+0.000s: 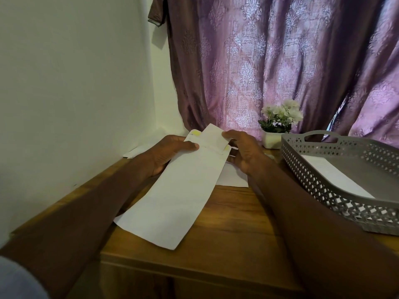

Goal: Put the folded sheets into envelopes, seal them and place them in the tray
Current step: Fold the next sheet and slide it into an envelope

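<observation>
A long white envelope point(172, 197) lies tilted above the wooden table point(233, 229), its open end pointing away from me. My left hand point(170, 152) grips its far left edge, thumb on top. A folded white sheet point(212, 134) sticks out of the envelope's mouth, and my right hand point(244, 149) pinches its far right corner. Yellow patches show on the envelope flap beside the sheet. A grey perforated tray point(319, 180) stands at the right with a white envelope point(332, 175) lying inside.
More white paper point(233, 175) lies on the table under my right hand, and another piece point(133, 153) rests near the wall at the left. A small white pot of white flowers point(278, 124) stands behind the tray. A purple curtain hangs at the back.
</observation>
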